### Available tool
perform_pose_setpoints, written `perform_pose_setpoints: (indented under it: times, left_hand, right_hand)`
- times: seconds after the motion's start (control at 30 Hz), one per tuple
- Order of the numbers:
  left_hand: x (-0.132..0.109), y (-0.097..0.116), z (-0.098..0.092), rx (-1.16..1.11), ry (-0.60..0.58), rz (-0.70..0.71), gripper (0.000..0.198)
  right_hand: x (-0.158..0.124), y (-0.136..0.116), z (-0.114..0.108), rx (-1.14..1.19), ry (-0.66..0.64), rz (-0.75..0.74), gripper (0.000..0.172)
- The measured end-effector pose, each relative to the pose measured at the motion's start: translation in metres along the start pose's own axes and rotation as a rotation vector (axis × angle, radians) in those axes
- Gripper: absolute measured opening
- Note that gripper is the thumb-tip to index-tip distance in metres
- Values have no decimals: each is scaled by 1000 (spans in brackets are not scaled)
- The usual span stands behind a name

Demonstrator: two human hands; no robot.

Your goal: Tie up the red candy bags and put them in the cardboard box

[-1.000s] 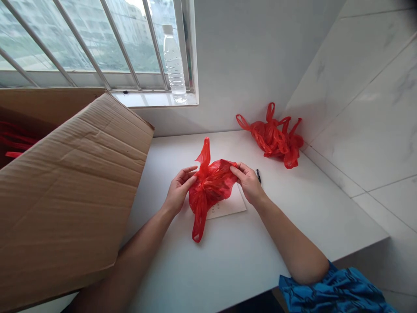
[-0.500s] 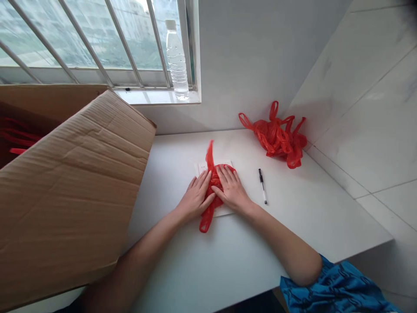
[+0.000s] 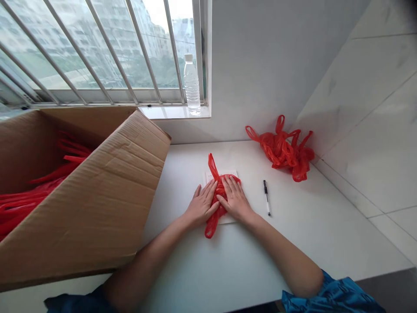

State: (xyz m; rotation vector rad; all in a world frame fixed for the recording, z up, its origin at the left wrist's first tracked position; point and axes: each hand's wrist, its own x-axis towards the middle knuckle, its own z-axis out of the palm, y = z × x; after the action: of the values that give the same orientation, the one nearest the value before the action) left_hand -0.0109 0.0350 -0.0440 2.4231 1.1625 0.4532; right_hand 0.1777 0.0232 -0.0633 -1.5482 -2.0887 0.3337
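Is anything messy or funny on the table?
Yes: a crumpled heap of red plastic bags lies loose in the far corner, and the big cardboard box sits tipped, its flap hanging out over the white table.

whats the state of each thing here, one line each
red bag: pressed flat on the paper under both palms, a handle loop poking out at each end
left hand: open, flat on the bag
right hand: open, flat on the bag
paper: flat on the counter, mostly covered
pen: lying loose, untouched
bag pile: crumpled in the corner
cardboard box: open, red bags inside
water bottle: upright on the sill, capped
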Motion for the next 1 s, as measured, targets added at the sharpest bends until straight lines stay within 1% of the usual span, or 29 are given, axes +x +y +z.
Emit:
perform_pose_setpoints:
  times: [0.07,0.1,0.13,0.2,0.23,0.27,0.3,0.33,0.37,0.43,0.47,0.53,0.6,0.67,0.73,0.77,0.83,0.9,0.97,1.0]
  left_hand:
    - [0,1,-5,-109,22,-7,66]
    - [0,1,-9,-187,55,-23,64]
    - [1,2,-14,-269,111,-54,61]
    - [3,6,-26,-387,290,-155,54]
    - [6,9,-31,-398,381,-210,49]
    - [9,12,-36,-371,438,-260,44]
    - [13,17,-40,-313,450,-304,40]
    - [17,22,-41,-238,420,-344,38]
    - [21,27,-41,-153,361,-381,38]
    - [29,37,-36,13,235,-439,41]
    - [33,41,-32,78,194,-454,41]
    - [36,49,-23,144,162,-448,36]
    - [31,58,-19,123,173,-408,23]
    - [17,69,-24,7,213,-352,17]
    - [-7,85,-41,-196,252,-297,20]
    - [-22,95,-53,-321,259,-280,21]
    - [-56,116,-82,-544,213,-255,22]
    - [-90,136,-113,-704,190,-274,24]
    - [-122,150,-144,-849,207,-323,26]
    - [-137,155,-158,-894,239,-350,27]
  right_hand:
    - [1,3,-9,136,-35,1,69]
    - [1,5,-16,229,-32,9,69]
    - [2,8,-23,326,0,26,68]
    - [3,15,-39,489,142,83,61]
    - [3,18,-46,545,226,117,57]
    - [3,20,-51,584,294,149,53]
    - [3,22,-55,614,336,176,50]
    - [3,24,-57,642,349,201,48]
    - [3,24,-58,671,340,224,46]
    - [2,24,-57,719,297,262,44]
    - [2,24,-55,739,279,275,43]
    - [2,24,-53,760,270,290,41]
    - [2,24,-52,762,290,300,40]
    - [2,25,-53,761,305,308,41]
    - [0,25,-53,750,294,312,42]
    - [-2,24,-53,743,277,310,43]
    - [-8,21,-49,724,227,299,46]
    - [-15,19,-41,701,154,280,50]
    - [-20,18,-30,631,76,255,50]
    - [-22,18,-25,593,28,240,50]
